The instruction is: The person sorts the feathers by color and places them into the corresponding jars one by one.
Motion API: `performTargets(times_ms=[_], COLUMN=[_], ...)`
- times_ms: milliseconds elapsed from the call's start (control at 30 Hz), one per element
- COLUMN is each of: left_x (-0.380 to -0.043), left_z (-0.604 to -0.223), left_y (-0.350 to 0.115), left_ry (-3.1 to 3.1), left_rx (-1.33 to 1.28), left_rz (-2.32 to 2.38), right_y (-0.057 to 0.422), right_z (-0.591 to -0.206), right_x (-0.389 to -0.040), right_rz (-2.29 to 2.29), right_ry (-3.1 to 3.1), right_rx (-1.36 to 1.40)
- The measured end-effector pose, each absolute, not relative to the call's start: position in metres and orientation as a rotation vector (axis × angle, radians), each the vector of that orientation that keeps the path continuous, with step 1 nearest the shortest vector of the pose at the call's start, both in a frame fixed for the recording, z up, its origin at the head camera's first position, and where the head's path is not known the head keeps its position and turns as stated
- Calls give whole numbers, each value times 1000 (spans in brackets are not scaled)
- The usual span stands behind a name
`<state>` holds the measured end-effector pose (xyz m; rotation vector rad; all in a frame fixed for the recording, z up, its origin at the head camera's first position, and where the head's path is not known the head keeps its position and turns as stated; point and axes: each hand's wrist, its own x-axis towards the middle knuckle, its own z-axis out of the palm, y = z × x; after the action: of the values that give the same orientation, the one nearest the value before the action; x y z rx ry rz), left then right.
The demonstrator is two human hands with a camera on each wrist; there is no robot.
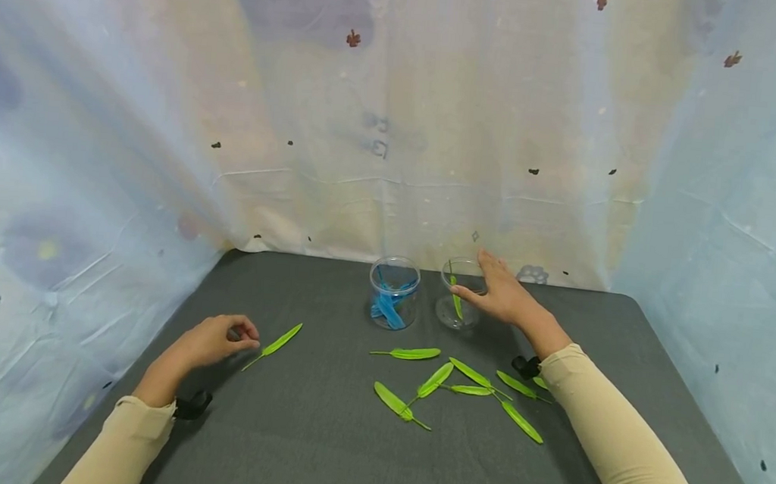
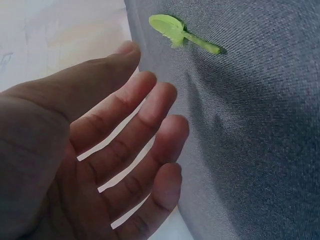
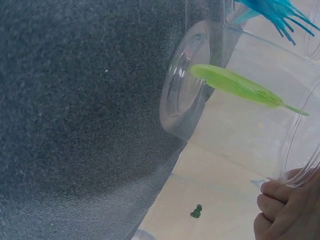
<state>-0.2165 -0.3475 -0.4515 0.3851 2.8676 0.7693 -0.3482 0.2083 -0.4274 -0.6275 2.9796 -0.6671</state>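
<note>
Sleeved forearms (image 1: 625, 443) reach forward, hands (image 1: 215, 338) well apart.

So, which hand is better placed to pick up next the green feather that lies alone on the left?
Probably the left hand: its fingertips are close to the lone feather and hold nothing. The right hand is farther away, at the rim of the clear jar.

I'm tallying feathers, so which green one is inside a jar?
The green feather leaning inside the jar at the right hand; the other visible green feathers lie on the dark tabletop.
</note>
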Motion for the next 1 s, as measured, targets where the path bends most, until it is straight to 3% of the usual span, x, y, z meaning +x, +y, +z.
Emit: performTargets(times_ms=[1000], left_x=[-214], left_z=[-451], left_y=[-336], left_ry=[2789], left_rx=[352], left_rz=[608], right_y=[209], right_z=[-428], right_x=[-349], right_rz=[-682], right_ry=[2978], right_rx=[-638])
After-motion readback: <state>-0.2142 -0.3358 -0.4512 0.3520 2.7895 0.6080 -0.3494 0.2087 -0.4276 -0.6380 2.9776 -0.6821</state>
